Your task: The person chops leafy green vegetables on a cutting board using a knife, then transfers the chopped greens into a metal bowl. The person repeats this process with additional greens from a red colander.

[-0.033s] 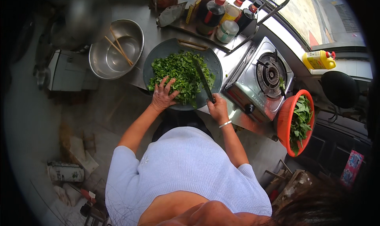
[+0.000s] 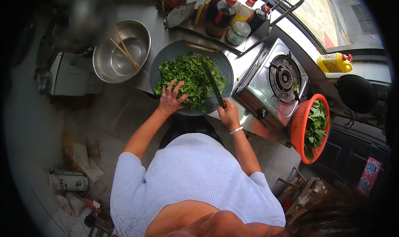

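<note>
Chopped leafy greens [image 2: 178, 73] lie heaped on a round grey cutting board [image 2: 156, 77] at the counter's edge. My left hand [image 2: 170, 100] rests on the near left side of the heap, its fingers spread over the leaves. In my right hand [image 2: 230, 113], at the board's near right edge, is the handle of a kitchen knife [image 2: 213, 81]. The dark blade points away from me and slants left over the right part of the greens. Leaves partly hide its lower edge, so I cannot tell whether it touches the board.
Left of the board stands a steel bowl [image 2: 99, 56] with chopsticks [image 2: 124, 52] in it. A gas stove [image 2: 266, 91] is on the right, beside an orange basket [image 2: 298, 129] of whole leaves. Behind the board, a rack holds several sauce bottles [image 2: 222, 17].
</note>
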{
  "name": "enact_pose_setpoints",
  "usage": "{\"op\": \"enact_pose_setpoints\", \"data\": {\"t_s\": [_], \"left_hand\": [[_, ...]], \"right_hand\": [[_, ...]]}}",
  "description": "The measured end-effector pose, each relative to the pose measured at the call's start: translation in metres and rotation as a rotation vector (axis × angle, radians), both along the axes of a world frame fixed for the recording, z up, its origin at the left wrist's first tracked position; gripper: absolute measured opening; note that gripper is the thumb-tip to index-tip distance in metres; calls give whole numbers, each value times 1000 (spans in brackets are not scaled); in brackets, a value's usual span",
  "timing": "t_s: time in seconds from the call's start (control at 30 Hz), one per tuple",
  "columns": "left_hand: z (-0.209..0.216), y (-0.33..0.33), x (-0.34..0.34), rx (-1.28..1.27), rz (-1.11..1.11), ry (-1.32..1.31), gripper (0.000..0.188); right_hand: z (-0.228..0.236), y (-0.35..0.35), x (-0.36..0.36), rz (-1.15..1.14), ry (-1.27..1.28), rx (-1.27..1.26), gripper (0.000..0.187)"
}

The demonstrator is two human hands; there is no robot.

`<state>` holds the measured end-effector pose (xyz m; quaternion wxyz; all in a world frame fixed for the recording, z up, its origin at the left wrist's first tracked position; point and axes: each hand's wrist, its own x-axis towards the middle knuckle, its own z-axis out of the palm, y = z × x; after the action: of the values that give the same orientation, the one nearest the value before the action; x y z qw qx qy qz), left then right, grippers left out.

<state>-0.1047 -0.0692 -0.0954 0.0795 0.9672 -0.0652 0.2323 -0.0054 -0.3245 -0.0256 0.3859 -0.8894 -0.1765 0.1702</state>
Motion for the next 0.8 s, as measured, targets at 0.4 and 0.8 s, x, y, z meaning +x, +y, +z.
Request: {"op": "enact_pose_setpoints", "data": {"t_s": [0.4,0.8], "left_hand": [[20,-12,31,-203,243,-20,80],[-1,-41,35,-42,421,-197,13]], "right_hand": [[29,8,-13,15,12,57,21],[29,63,2,373,-121,-273,12]]}}
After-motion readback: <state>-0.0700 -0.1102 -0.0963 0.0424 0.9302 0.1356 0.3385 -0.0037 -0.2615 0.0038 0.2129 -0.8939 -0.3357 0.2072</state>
